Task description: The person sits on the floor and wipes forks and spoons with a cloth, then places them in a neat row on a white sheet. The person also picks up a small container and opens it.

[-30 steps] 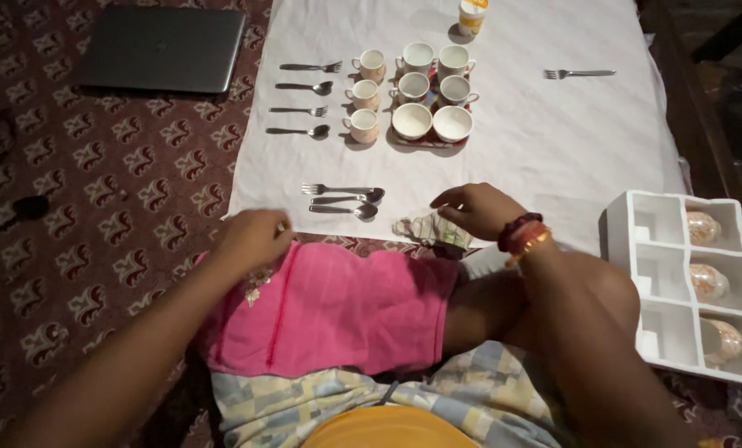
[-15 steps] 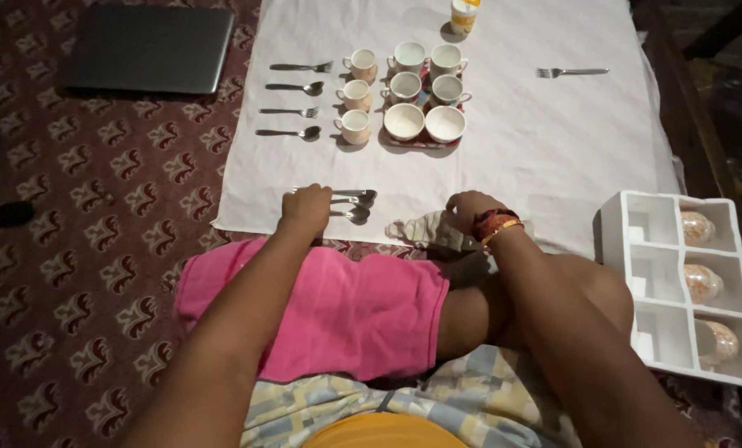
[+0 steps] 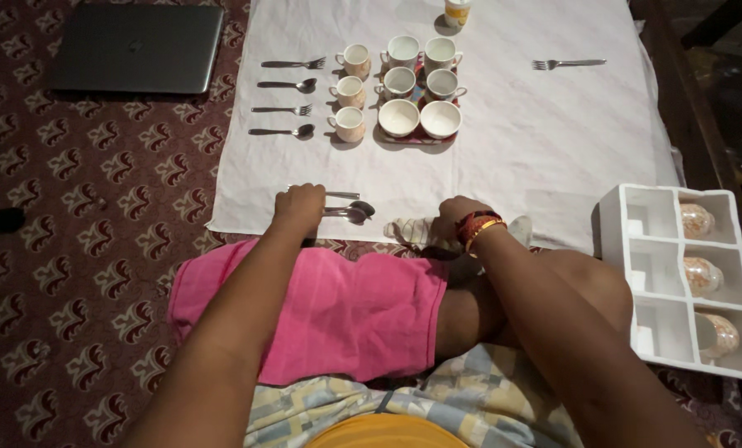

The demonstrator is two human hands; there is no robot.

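Head view: person sat on the patterned carpet (image 3: 97, 216), both arms reaching forward.
Lap: pink cloth (image 3: 338, 311) lay over the legs, nearest the camera.
Left hand: left hand (image 3: 299, 207) rested on the handles of the loose cutlery bundle (image 3: 348, 207) at the near edge of the white sheet (image 3: 554, 149); fingers curled down over the handles; firm grip or just contact, could not tell.
Cutlery bundle: spoons and a fork lay together, bowls pointing right, just clear of the left hand.
Right hand: right hand (image 3: 454, 217), bangles at the wrist, was closed over a crumpled patterned rag (image 3: 412, 231) at the sheet's near edge; fingers bent onto it, part of the rag hidden under the hand.
Foam tray: white foam tray (image 3: 637, 249) sat off the sheet to the right, with three patterned cups (image 3: 703, 278) in its right-hand compartments; left compartments hard to read.
Mid sheet: column of forks and spoons (image 3: 284, 96) laid out in turn, handles left; three small cups (image 3: 350, 90) just beside them.
Red tray: red tray (image 3: 412, 137) carried four cups and two bowls (image 3: 421, 119).
Far right: single fork (image 3: 568, 63) lay well apart from the rest.
Far edge: small yellow-labelled jar (image 3: 456, 12), cut off by the frame.
Far left: closed grey laptop (image 3: 134, 48) on the carpet.
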